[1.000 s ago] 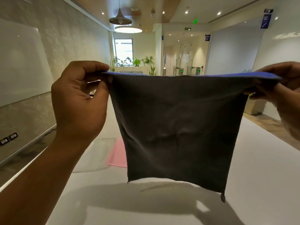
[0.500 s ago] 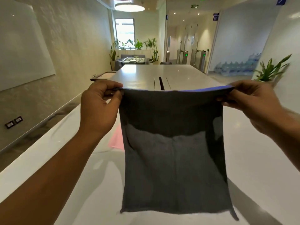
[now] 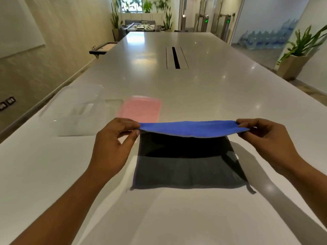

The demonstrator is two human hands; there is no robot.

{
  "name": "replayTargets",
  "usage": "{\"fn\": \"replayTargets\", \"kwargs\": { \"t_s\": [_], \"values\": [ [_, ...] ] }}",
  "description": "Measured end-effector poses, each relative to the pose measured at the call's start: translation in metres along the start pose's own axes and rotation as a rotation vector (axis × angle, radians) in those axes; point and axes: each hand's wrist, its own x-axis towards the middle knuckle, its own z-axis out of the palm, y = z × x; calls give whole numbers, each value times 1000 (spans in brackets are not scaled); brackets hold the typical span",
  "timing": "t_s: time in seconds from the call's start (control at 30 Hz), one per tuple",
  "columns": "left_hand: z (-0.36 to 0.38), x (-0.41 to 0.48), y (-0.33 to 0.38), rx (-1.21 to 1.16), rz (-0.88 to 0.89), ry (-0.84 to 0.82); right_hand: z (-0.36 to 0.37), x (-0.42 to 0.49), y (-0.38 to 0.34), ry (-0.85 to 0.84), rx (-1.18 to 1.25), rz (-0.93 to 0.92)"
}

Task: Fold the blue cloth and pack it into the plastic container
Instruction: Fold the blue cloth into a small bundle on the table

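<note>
The blue cloth, blue on one face and grey on the other, is stretched between my hands over the white table. My left hand pinches its far left corner and my right hand pinches its far right corner. The cloth's near grey part lies flat on the table while the held edge hangs a little above it. A clear plastic container sits to the left, past my left hand, blurred. A pink lid lies beside the container, just beyond the cloth.
A dark cable slot runs along the table's middle further away. A small tray juts off the far left table edge. Potted plant stands on the floor at right. The wall is close on the left.
My hands have come down from eye level toward the table with the cloth. Its lower part now rests on the table, and the blue face of the held edge shows.
</note>
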Motion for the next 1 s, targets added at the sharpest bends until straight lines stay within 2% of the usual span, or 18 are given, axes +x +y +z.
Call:
{"fn": "replayTargets", "kwargs": {
  "t_s": [0.13,0.33,0.7,0.87,1.0],
  "values": [
    [-1,-29,-6,53,26,-30,-6,-22,13,-4,-25,-1],
    [0,-66,-15,126,-22,-113,-10,-51,27,-64,-202,-14],
    [2,-84,-21,171,-64,-201,-13,-68,37,-138,-312,-30],
    [-2,-89,-25,216,-88,-279,-16,-69,33,-257,-545,-90],
    [-11,-89,-23,241,-97,-337,-21,-69,28,-365,-649,-70]
  ]
}}
